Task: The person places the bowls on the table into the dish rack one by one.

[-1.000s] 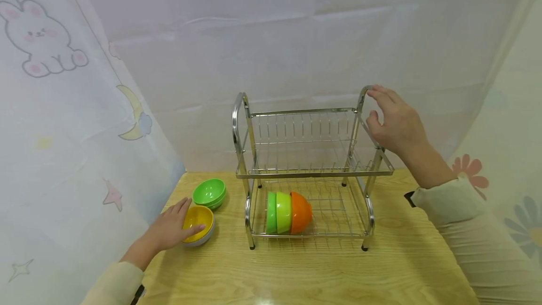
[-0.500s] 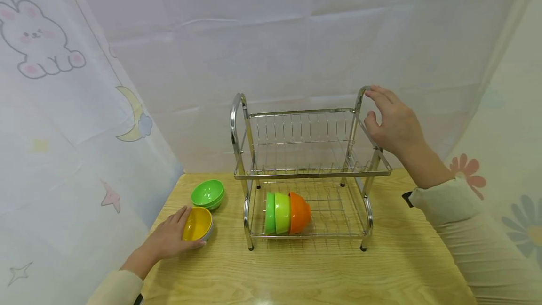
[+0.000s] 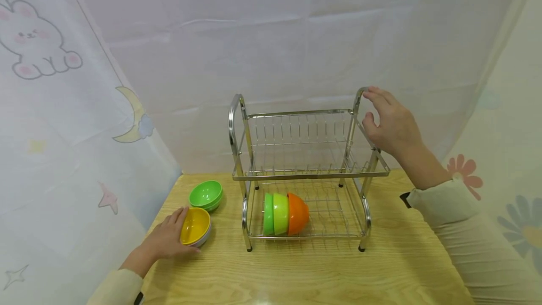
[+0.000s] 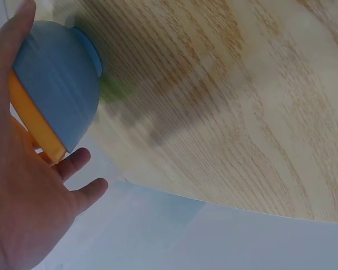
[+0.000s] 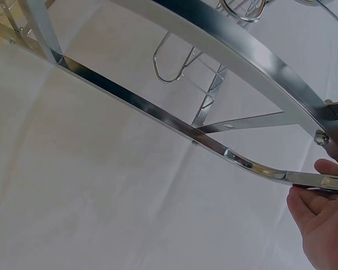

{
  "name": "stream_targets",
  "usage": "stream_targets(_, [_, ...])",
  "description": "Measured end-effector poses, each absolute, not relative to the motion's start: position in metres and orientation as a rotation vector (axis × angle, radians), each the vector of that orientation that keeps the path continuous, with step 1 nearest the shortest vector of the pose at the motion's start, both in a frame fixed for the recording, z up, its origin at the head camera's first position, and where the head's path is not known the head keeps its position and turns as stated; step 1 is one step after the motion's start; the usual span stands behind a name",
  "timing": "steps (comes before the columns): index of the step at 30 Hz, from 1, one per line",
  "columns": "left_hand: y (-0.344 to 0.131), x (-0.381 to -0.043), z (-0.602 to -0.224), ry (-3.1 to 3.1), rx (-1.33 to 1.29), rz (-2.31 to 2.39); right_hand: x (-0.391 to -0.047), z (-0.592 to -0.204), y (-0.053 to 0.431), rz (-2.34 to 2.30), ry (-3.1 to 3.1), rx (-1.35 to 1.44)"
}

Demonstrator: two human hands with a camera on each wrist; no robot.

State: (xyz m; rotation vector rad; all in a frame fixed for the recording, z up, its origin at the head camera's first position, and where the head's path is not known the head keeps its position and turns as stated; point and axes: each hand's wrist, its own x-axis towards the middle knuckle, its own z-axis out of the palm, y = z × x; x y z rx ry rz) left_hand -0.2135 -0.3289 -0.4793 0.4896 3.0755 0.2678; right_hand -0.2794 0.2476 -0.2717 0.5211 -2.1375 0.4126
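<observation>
My left hand [image 3: 166,238] lies at the left side of a yellow bowl [image 3: 196,225] nested in a blue-grey bowl [image 4: 62,79]. Its thumb is at the front, with the other fingers spread at the back-left rim. In the left wrist view two fingertips extend loosely past the yellow rim. My right hand [image 3: 394,126] holds the right handle of a metal two-tier dish rack [image 3: 311,175]; the right wrist view has its fingers [image 5: 310,211] on the frame. A light green bowl [image 3: 268,214], a yellow-green bowl [image 3: 281,214] and an orange bowl [image 3: 298,214] stand on edge in the lower tier.
Green stacked bowls [image 3: 206,194] sit behind the yellow one, close to the table's left edge. The rack stands mid-way on the wooden table [image 3: 296,276]. Printed cloth [image 3: 279,51] hangs behind and at both sides.
My left thumb has moved from over the yellow bowl's opening to outside its front side. My right hand stays on the rack, and the bowls keep their places.
</observation>
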Motion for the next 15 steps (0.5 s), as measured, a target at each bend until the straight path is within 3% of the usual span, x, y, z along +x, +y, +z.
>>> stream_targets(15, [-0.339, -0.215, -0.495, 3.023, 0.406, 0.485, -0.278, -0.271, 0.243, 0.411, -2.171, 0.511])
